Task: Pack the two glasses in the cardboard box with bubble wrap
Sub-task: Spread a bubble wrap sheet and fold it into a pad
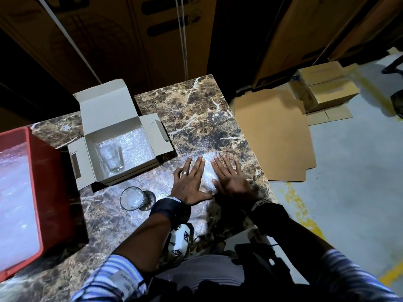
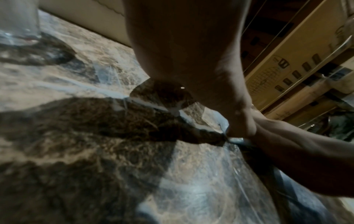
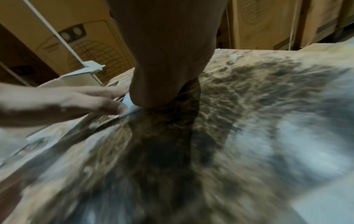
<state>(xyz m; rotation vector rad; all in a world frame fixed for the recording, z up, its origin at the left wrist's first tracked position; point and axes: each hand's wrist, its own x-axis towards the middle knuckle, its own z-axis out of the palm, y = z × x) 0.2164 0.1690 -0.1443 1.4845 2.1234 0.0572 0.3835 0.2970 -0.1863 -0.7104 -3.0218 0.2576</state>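
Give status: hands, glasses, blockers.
Left hand and right hand flat on bubble wrap. One glass boxed, second glass on table. No blockers.

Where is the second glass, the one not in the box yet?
In the head view, the glass stands upright on the marble table, just in front of the open cardboard box and to the left of the left hand.

Dim overall; overhead light glares off the marble table (image 1: 196,118). Head view bends at its edges; both wrist views are blurred.
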